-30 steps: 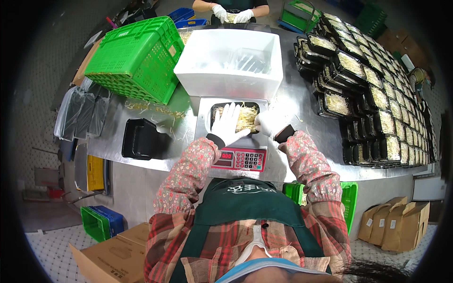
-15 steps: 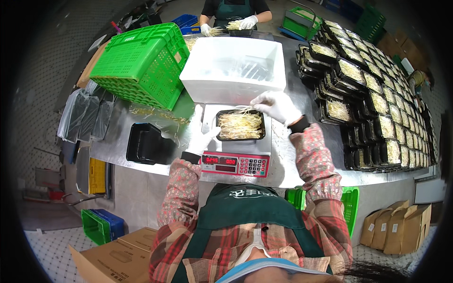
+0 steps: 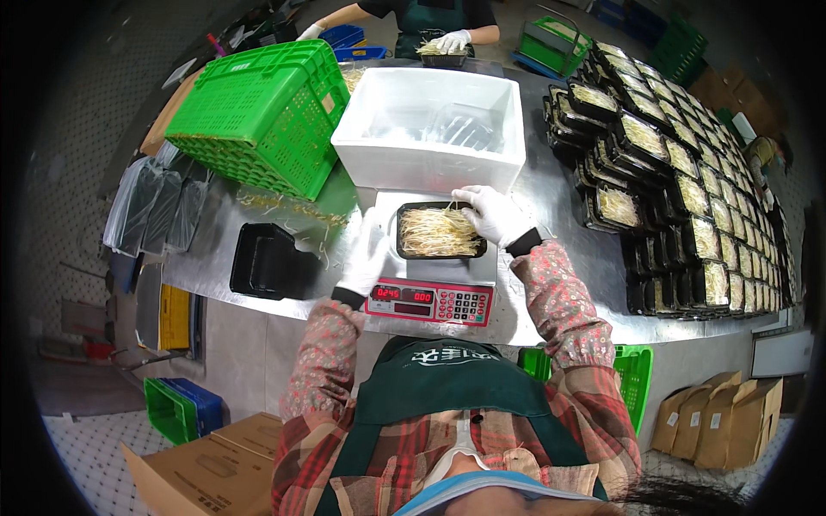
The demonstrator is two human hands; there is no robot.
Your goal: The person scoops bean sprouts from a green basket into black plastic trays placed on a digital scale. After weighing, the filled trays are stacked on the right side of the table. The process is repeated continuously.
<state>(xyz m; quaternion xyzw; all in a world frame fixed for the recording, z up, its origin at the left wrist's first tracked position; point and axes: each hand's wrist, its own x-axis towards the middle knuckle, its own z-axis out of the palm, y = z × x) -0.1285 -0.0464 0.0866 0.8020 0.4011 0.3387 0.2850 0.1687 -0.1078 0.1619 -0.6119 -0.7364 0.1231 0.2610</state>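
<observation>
Where I see the black sprout tray (image 3: 443, 255): on the digital scale (image 3: 428, 303).
Left hand (image 3: 367, 249): released, at scale's left.
Right hand (image 3: 499, 215): at sprouts (image 3: 434, 230); grasp, I can't tell.
Weighing: likely current step; next move calls for level lifting.

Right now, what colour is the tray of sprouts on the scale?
The tray is black, clearest in the head view.

Left hand (image 3: 366, 254): gloved, just left of the sprout tray (image 3: 437, 234)
Right hand (image 3: 497, 215): at the tray's far right corner
Scale (image 3: 428, 303): beneath the tray
Foam box (image 3: 422, 167): beyond the scale
Filled trays (image 3: 691, 187): stacked at right
</observation>
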